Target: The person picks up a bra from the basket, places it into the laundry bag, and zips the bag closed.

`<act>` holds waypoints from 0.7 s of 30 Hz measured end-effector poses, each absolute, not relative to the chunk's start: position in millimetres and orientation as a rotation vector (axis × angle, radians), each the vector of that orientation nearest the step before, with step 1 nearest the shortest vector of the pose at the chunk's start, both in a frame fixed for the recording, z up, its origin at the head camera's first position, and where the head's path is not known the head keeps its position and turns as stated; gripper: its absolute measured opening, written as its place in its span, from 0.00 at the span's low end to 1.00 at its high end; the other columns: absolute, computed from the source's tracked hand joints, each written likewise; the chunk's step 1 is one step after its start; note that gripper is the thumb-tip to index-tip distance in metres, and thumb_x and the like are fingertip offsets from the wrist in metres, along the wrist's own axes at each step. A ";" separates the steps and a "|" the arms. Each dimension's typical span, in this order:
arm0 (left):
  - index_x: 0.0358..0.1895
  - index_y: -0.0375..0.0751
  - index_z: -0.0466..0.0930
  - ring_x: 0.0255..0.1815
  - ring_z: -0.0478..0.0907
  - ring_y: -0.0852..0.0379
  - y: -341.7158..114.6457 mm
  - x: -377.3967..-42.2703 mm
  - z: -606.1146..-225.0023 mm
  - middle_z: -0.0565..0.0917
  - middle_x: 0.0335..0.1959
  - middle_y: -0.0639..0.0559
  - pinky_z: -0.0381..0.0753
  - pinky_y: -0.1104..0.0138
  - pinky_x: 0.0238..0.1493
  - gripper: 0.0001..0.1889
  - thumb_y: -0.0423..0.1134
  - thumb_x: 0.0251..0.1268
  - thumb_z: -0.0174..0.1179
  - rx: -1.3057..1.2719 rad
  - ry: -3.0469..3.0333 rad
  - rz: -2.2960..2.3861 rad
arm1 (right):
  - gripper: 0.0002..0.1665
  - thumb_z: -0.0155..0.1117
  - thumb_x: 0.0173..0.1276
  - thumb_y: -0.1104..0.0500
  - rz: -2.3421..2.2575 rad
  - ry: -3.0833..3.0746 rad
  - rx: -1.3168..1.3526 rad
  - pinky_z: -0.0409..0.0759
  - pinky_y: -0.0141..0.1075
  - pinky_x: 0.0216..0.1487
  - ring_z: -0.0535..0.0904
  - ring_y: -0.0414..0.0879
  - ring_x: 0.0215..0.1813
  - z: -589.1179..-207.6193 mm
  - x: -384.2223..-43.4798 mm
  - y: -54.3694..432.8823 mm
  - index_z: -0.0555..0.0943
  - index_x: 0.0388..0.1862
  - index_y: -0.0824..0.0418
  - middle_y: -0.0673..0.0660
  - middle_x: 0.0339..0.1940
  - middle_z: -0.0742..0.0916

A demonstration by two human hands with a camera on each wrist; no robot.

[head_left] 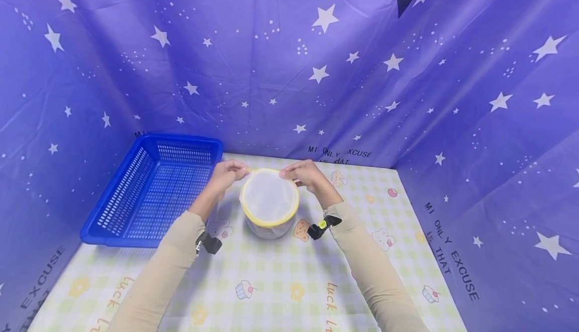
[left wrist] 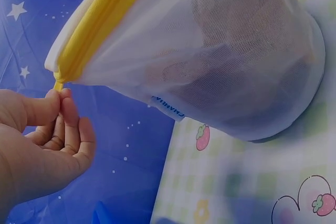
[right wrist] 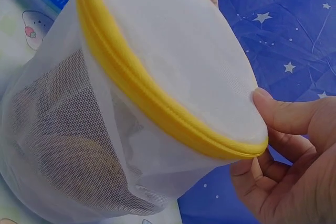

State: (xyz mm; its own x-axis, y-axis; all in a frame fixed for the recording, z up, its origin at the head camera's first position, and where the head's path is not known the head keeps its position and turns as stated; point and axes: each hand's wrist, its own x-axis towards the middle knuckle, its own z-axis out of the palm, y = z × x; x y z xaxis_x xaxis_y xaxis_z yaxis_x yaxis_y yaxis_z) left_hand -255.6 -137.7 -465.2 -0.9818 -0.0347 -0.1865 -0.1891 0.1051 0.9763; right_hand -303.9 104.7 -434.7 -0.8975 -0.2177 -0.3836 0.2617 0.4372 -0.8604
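Note:
A round white mesh laundry bag (head_left: 270, 198) with a yellow zip around its top stands on the table. Brownish and dark items show faintly through its side (right wrist: 73, 145); their kind cannot be told. At the rim's far left my left hand (head_left: 227, 175) pinches the small yellow zip pull (left wrist: 59, 84) between thumb and forefinger. My right hand (head_left: 305, 173) grips the rim at the far right, thumb on the lid and fingers underneath. The lid lies flat across the top, and the zip looks closed along the visible part. A blue label (left wrist: 168, 107) sits on the bag's side.
A blue plastic basket (head_left: 108, 206) with slotted walls stands left of the bag, close to my left forearm. The checked tablecloth (head_left: 271, 281) covers the table. Purple star-printed curtains (head_left: 280, 70) hang at the back and both sides.

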 end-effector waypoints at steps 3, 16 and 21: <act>0.60 0.29 0.77 0.60 0.81 0.42 -137.9 -254.2 -466.0 0.87 0.49 0.41 0.74 0.52 0.73 0.16 0.34 0.75 0.57 -0.196 2.216 2.029 | 0.15 0.74 0.64 0.61 -1.488 2.246 0.067 0.87 0.38 0.45 0.84 0.44 0.38 -437.5 -304.2 105.7 0.87 0.48 0.66 0.57 0.44 0.91; 0.64 0.28 0.74 0.65 0.78 0.37 -146.4 -244.6 -475.8 0.78 0.65 0.31 0.72 0.49 0.74 0.24 0.46 0.79 0.54 -0.229 2.230 1.932 | 0.13 0.74 0.64 0.64 -1.743 2.191 0.250 0.88 0.41 0.47 0.86 0.46 0.38 -443.4 -303.6 106.2 0.88 0.47 0.68 0.61 0.42 0.92; 0.61 0.25 0.76 0.60 0.82 0.39 -148.8 -241.2 -477.3 0.83 0.58 0.30 0.78 0.51 0.69 0.26 0.48 0.77 0.58 -0.191 2.255 1.899 | 0.16 0.74 0.65 0.63 -1.808 2.176 0.339 0.87 0.42 0.50 0.85 0.43 0.34 -449.1 -307.2 105.5 0.87 0.50 0.68 0.58 0.38 0.92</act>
State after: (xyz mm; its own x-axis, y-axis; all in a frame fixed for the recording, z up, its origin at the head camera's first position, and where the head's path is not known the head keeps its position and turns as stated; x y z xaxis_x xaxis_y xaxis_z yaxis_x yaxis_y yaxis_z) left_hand -241.2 -148.8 -477.3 -0.9741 0.0219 -0.2250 -0.2179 0.1728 0.9605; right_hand -307.2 105.5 -449.1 -0.9297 -0.0051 -0.3683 0.3611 0.1842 -0.9142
